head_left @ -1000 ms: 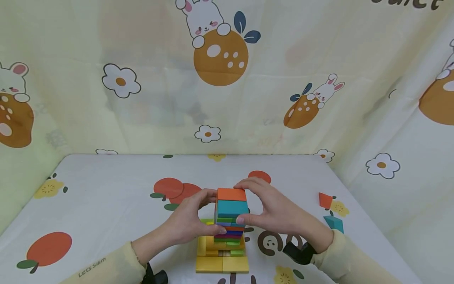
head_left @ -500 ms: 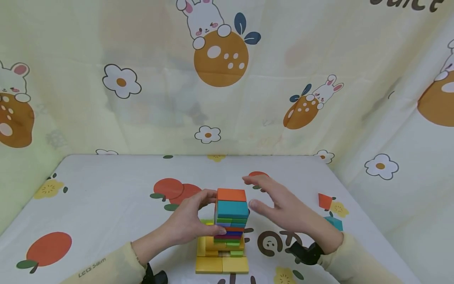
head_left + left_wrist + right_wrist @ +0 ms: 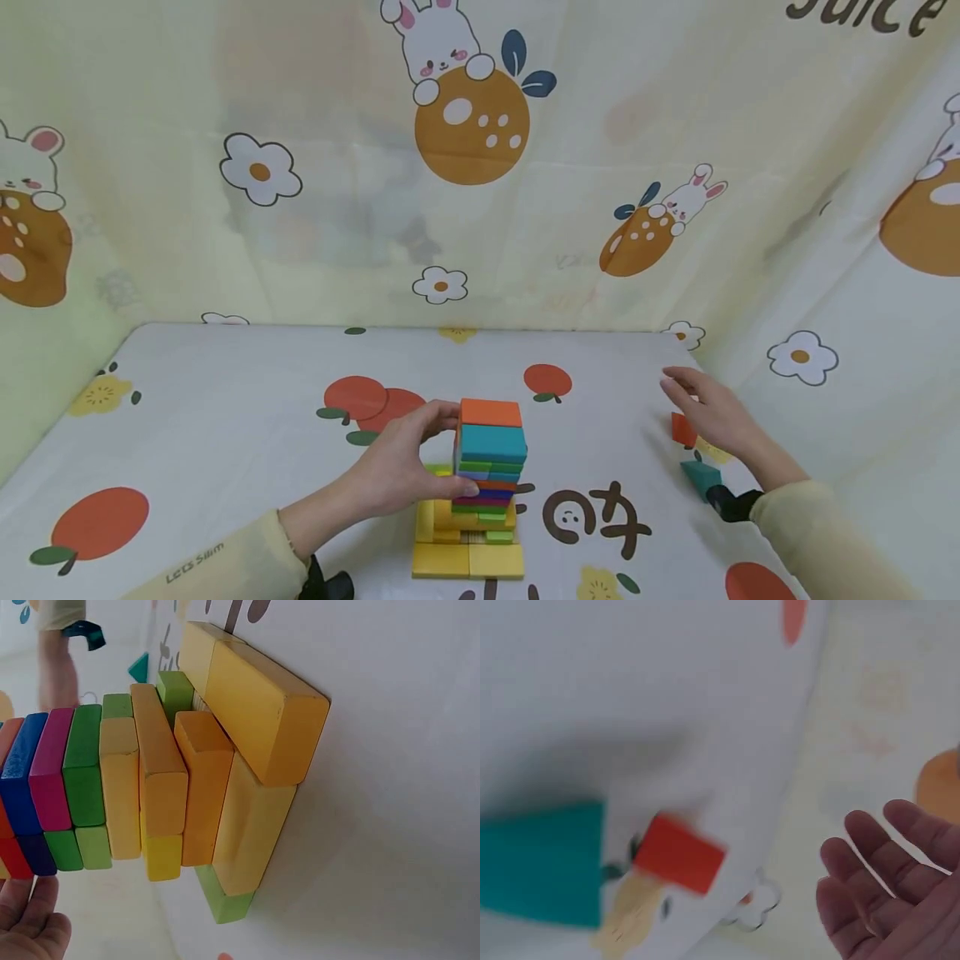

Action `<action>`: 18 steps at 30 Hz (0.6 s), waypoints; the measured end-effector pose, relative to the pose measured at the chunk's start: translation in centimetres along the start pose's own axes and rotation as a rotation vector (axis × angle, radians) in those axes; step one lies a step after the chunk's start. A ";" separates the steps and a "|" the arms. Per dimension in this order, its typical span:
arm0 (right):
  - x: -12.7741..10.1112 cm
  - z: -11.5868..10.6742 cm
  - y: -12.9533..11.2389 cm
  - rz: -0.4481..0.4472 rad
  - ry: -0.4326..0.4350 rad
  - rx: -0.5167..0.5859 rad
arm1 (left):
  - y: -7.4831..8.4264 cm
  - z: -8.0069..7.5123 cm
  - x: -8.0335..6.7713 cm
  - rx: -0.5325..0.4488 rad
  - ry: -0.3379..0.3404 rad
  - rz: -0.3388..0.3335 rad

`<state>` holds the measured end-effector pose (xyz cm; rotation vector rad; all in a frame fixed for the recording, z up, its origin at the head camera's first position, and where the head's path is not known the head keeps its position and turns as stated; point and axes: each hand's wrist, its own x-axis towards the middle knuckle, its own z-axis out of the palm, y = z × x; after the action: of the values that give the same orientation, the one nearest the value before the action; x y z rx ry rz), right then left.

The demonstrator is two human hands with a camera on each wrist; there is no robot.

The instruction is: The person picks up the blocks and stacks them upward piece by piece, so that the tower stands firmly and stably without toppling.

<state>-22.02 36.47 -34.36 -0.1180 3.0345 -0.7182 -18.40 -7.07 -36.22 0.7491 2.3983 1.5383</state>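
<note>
A: Two yellow blocks (image 3: 468, 560) lie nearest on the counter (image 3: 225, 433), as the foot of the tower (image 3: 487, 467).

B: And above them?

A: Green, orange, magenta and blue layers, then a thick teal block (image 3: 491, 442) with an orange block (image 3: 491, 412) on top. The tower stands upright at the middle of the counter, close to the near edge.

B: Which hand has it?

A: The left hand (image 3: 401, 462), fingers curled round the tower's left side up near the top layers, thumb to the front. It grips the stack.

B: The right?

A: Well apart from the tower. The right hand (image 3: 712, 412) is off by the counter's right edge, fingers spread and relaxed, holding nothing, just above a loose red block (image 3: 682, 429). A loose teal block (image 3: 701, 477) lies just nearer than that.

B: So how far along?

A: My judgement: most of the tower is built; those two loose blocks are what is left.
</note>
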 end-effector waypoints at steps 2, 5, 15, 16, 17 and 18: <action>0.3 -0.1 1.9 0.064 -0.054 -0.048 | 0.0 0.0 0.0 0.004 -0.001 -0.001; 0.8 0.1 4.4 0.147 -0.156 -0.108 | -0.1 0.1 0.0 -0.001 -0.001 -0.011; 1.5 2.5 4.9 0.078 -0.223 -0.112 | 0.0 0.1 0.0 -0.008 -0.008 -0.018; 1.4 2.7 4.3 0.060 -0.227 -0.108 | 0.0 0.1 0.0 -0.007 -0.009 -0.014; 1.4 3.1 3.6 0.030 -0.233 -0.103 | 0.1 0.0 0.0 -0.006 -0.009 -0.010; 1.3 3.4 2.9 -0.001 -0.240 -0.103 | 0.1 0.0 0.0 -0.006 -0.010 -0.008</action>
<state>-23.36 37.45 -38.74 -0.1921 2.8401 -0.5066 -18.41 -7.02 -36.13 0.7430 2.3858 1.5337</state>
